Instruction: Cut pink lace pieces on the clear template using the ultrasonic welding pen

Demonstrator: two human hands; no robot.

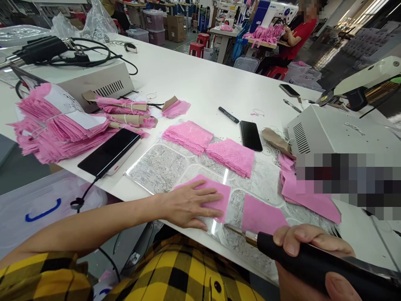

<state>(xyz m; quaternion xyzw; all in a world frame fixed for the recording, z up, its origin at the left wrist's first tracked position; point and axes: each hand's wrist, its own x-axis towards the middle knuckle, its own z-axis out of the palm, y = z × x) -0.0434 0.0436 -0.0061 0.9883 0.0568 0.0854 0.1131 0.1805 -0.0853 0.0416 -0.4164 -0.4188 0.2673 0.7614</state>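
My left hand [191, 204] lies flat with its fingers spread on a pink fabric piece [224, 196], pressing it to a grey marbled sheet [159, 161]. My right hand [313, 246] is wrapped round a thick black-handled tool [275, 248] with a slim metal tip, shaped like a soldering iron. Its tip is close to the lower right corner of the fabric under my left hand; contact is unclear. Just beyond the tip lies a second flat pink piece [263, 215]. Farther back on the sheet sit two pink fabric stacks, a left one [188, 136] and a right one [233, 156].
Tied pink bundles [62, 125] and a phone on a power bank [109, 152] are at left. Another phone [251, 136] and a marker [228, 115] lie behind the stacks. Vented grey boxes stand left [90, 79] and right [341, 133]. A co-worker [300, 37] sits at a sewing machine.
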